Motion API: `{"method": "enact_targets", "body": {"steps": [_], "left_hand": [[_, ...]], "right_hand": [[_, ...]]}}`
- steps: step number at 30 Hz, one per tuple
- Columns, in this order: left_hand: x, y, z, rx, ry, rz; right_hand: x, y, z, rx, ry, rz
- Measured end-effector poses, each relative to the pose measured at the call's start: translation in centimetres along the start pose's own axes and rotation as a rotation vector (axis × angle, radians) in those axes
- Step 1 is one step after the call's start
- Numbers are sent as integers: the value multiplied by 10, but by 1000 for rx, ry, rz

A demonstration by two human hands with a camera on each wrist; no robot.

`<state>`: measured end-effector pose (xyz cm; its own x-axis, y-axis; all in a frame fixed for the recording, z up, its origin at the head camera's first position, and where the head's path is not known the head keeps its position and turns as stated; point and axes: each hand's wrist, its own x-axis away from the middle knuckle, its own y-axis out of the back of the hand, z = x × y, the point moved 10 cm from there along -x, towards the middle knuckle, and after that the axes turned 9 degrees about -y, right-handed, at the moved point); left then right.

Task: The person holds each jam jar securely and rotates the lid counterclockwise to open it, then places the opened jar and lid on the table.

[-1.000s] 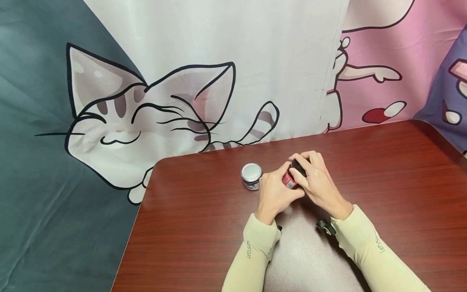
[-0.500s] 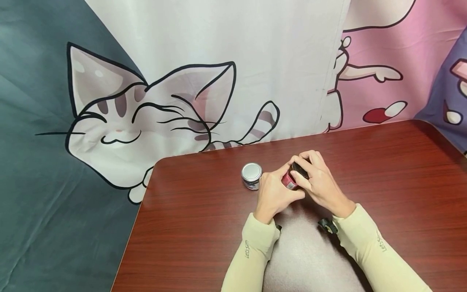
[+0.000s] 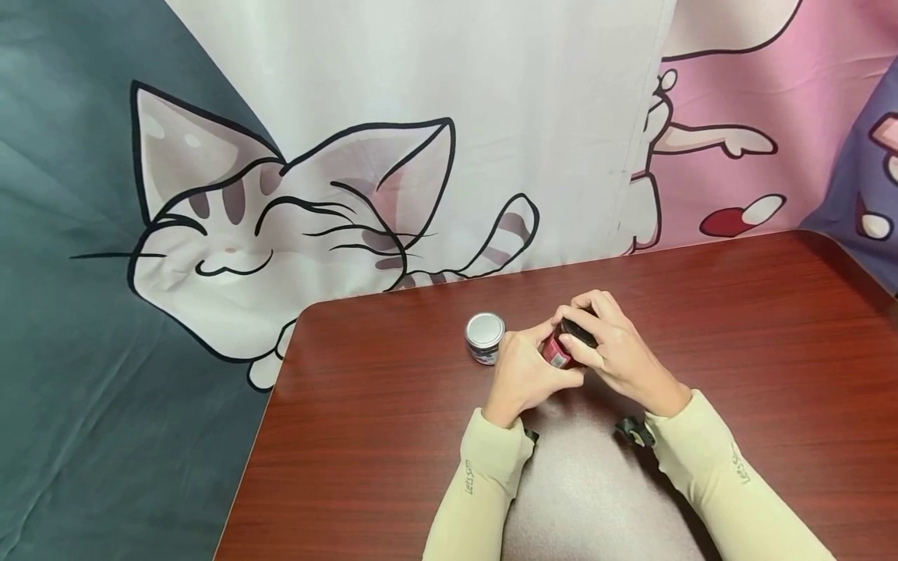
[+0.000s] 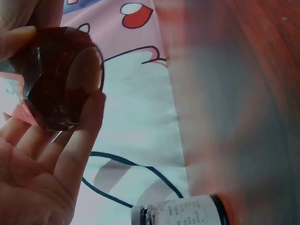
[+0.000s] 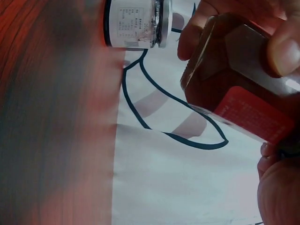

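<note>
A faceted, dark brown glass jar [image 3: 556, 354] with a red label is held off the table between both hands, tilted. My left hand [image 3: 526, 370] grips its body, fingers and thumb on opposite sides. Over its black lid [image 3: 579, 332] curl the fingers of my right hand [image 3: 624, 354]. In the left wrist view the base of the brown jar [image 4: 61, 79] faces the camera. The right wrist view shows its red label [image 5: 255, 115] close up. What fills the jar cannot be made out.
A small jar [image 3: 485, 332] with a silver lid stands upright on the table just left of my left hand. The reddish-brown wooden table [image 3: 365, 421] ends at a cartoon-printed cloth [image 3: 561, 117] behind it.
Both hands keep their hold on the brown jar. My right hand and wrist have shifted slightly right around the lid, while the left forearm has drifted a little left. The silver-lidded jar stays put.
</note>
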<state>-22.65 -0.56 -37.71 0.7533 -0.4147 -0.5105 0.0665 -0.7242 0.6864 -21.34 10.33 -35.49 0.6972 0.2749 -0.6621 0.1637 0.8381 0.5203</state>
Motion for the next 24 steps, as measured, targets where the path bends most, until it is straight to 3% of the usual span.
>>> {"method": "enact_targets", "body": {"steps": [10,18,24], "left_hand": [[0,-2,2,23,-11,32],[1,-4,5,91,-9,45],[1,-4,6,46,16,45]], "right_hand": [[-1,-2,-1,5,-3,48],[-1,-3,1,14,26,73],[-1,-4,-1,18,14,92]]}}
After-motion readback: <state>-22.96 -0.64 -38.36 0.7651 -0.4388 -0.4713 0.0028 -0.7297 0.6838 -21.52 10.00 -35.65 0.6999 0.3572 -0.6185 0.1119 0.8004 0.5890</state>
